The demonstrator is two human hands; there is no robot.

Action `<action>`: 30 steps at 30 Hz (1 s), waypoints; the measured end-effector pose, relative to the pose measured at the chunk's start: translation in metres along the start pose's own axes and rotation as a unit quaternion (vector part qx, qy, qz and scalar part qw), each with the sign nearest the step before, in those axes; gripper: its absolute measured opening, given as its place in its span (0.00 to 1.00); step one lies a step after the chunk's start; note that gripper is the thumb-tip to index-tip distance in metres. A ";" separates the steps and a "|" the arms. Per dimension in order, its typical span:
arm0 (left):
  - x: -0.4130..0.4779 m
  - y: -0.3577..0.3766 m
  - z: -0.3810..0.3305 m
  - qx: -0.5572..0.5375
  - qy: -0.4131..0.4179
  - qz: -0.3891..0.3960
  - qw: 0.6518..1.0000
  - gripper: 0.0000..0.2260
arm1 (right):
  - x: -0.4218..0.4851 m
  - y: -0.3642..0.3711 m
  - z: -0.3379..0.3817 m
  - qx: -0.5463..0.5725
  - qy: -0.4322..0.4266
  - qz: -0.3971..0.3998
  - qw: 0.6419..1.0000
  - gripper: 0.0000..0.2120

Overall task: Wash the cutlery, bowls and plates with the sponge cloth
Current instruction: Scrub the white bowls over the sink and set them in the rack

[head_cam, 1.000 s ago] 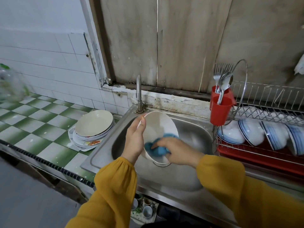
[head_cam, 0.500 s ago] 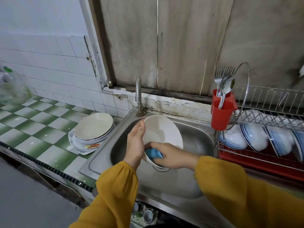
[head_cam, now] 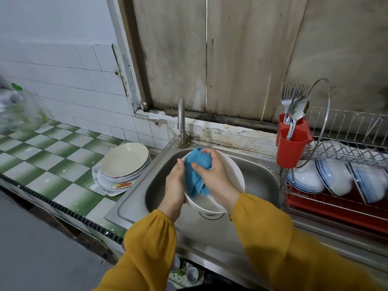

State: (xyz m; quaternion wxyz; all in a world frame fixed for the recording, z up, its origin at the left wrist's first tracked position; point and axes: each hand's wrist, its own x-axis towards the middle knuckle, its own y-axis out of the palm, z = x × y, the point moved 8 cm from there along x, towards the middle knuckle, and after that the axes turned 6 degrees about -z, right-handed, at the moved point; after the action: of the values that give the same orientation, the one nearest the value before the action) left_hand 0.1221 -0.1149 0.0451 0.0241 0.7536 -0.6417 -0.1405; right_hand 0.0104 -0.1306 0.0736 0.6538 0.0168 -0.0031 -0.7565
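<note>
Over the steel sink (head_cam: 260,177) I hold a white bowl (head_cam: 236,177), tilted toward me. My left hand (head_cam: 175,185) grips its left rim from outside. My right hand (head_cam: 212,175) clutches the blue sponge cloth (head_cam: 195,175) and presses it against the bowl's inside, up near the far rim; the cloth hangs down into the bowl. A stack of plates (head_cam: 123,162) sits on the counter left of the sink. Forks and spoons (head_cam: 294,108) stand in a red cutlery holder (head_cam: 290,143).
A wire dish rack (head_cam: 346,156) on the right holds several blue-rimmed white bowls (head_cam: 333,179) over a red tray. The tap (head_cam: 181,120) stands behind the sink. The green checked counter (head_cam: 42,156) stretches left, with a blurred clear container (head_cam: 20,112) at its far end.
My right hand has carried the cloth from the bowl's lower near edge up to its far rim, and the cloth has spread out. The left hand keeps its hold on the rim.
</note>
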 end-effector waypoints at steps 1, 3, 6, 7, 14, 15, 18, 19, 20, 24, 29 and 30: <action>0.000 -0.003 -0.007 -0.006 0.008 -0.007 1.000 0.26 | -0.004 0.013 -0.003 0.003 0.011 0.066 0.998 0.20; 0.006 -0.014 -0.018 -0.033 0.001 -0.022 0.999 0.31 | -0.017 0.035 -0.004 -0.135 -0.041 0.243 0.960 0.26; 0.010 -0.021 -0.041 -0.002 0.030 -0.008 1.000 0.24 | -0.019 0.025 -0.005 -0.463 -0.188 0.355 0.790 0.26; 0.010 -0.020 -0.047 0.003 0.048 0.001 0.999 0.20 | -0.009 0.016 -0.004 -0.539 -0.211 0.320 0.750 0.26; -0.003 0.004 -0.056 0.040 0.118 0.055 0.991 0.16 | -0.005 0.017 0.032 -0.291 -0.244 0.106 0.919 0.25; -0.004 0.001 -0.057 0.040 0.113 0.050 0.991 0.17 | -0.016 0.025 0.022 -0.275 -0.224 0.182 0.917 0.25; 0.002 -0.012 -0.057 0.037 0.099 0.047 0.993 0.19 | -0.034 0.031 -0.002 -0.430 -0.279 0.325 0.795 0.26; 0.003 -0.014 -0.058 0.031 0.100 0.053 0.993 0.19 | -0.028 0.027 -0.003 -0.518 -0.309 0.306 0.736 0.27; 0.000 -0.012 -0.060 0.027 0.100 0.061 0.993 0.19 | -0.019 0.020 0.002 -0.581 -0.325 0.251 0.703 0.26; -0.007 0.002 -0.054 0.032 0.071 0.070 0.994 0.20 | -0.012 0.008 0.035 -0.403 -0.326 0.049 0.854 0.24; -0.003 -0.006 -0.061 0.052 0.047 0.063 0.996 0.19 | -0.038 0.030 0.011 -0.365 -0.237 0.334 0.836 0.23; -0.003 -0.008 -0.062 0.051 0.044 0.064 0.996 0.19 | -0.039 0.026 0.008 -0.417 -0.254 0.382 0.785 0.22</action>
State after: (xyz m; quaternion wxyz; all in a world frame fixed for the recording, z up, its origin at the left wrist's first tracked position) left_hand 0.1449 -0.1198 0.1033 0.0227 0.7163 -0.6936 -0.0727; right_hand 0.0417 -0.0956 0.0831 0.8085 -0.4524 0.1403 -0.3492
